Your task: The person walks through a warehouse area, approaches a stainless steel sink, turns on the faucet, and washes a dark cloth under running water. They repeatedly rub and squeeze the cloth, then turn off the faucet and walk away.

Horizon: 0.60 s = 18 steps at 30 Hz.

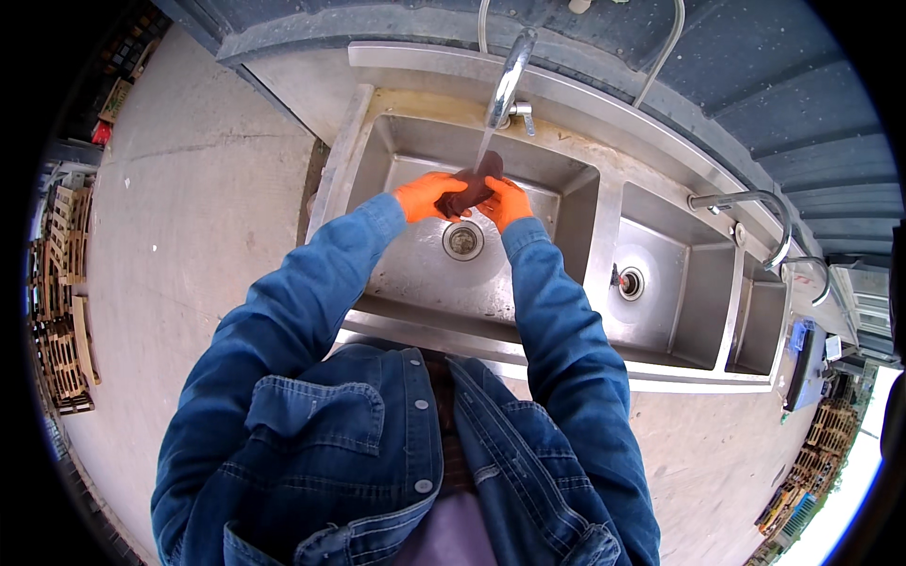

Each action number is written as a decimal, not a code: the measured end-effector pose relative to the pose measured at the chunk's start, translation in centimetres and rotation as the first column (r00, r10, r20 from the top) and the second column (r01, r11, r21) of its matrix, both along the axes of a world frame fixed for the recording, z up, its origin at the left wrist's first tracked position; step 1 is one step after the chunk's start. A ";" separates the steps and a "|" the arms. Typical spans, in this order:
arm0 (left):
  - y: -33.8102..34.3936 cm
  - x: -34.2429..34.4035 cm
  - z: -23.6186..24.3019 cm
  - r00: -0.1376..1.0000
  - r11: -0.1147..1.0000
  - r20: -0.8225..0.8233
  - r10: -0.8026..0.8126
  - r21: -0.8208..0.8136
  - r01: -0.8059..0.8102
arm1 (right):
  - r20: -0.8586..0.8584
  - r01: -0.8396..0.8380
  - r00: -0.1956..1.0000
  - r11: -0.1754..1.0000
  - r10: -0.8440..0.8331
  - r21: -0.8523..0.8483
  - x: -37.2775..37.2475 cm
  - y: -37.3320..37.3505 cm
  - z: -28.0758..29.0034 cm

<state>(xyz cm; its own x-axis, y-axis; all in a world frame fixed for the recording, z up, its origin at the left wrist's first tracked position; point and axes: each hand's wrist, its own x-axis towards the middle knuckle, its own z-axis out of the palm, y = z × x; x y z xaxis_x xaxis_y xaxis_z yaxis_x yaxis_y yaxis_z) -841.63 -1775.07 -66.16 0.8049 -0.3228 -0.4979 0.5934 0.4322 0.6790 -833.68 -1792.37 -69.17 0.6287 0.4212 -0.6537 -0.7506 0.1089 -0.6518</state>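
Both hands on one piece: left hand [425, 197] and right hand [508, 202], in orange gloves, grasp a dark reddish-brown item [471, 191] between them. Left has it from the left side, fingers wrapped under; right pinches the right side, thumb on the near face. Exact material can't be told; shape is elongated, its far end angled up toward the tap. Item is held in the air over the large basin [406, 269], just beyond the round drain [462, 241] as seen from the wearer, clear of the basin floor. Chrome faucet [511, 77] is on, thin water stream [484, 144] reaching the item at its far end. Faucet lever [523, 115] sits just right of the spout base. Sink is a steel unit, three basins in a row: middle basin [684, 283] has its own drain [630, 284] with some dark and reddish bits at its left edge; small basin [758, 311] at far right. Second curved tap [780, 222] reaches over toward the right-hand basins. Wearer stands against the front edge in a blue denim jacket [321, 415], both sleeves extended forward. Dark ribbed wall [736, 85] behind the sink, wooden pallets [68, 236] stacked far left on concrete floor [189, 208].
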 end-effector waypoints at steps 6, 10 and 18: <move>0.4 0.6 -1.3 0.929 0.905 -0.016 0.370 0.230 -0.357 | -0.043 0.097 0.995 0.987 -0.092 0.126 1.1 -2.6 -3.0; -0.8 1.2 -0.2 0.903 0.867 0.069 0.424 0.255 -0.427 | 0.172 -0.039 0.979 0.927 0.110 -0.372 0.0 -1.8 -1.8; -2.9 1.4 3.1 0.885 0.843 0.131 0.447 0.269 -0.466 | 0.466 -0.212 0.846 0.965 0.259 -0.153 -1.9 -0.1 2.6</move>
<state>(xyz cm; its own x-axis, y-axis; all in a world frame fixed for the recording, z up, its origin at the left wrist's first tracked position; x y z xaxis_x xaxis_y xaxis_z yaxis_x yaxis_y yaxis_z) -840.27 -1777.94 -63.05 0.8578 0.2362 -0.4564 0.3305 0.4266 0.8419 -835.61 -1792.48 -66.53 0.7628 0.5495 -0.3408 -0.3385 -0.1096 -0.9345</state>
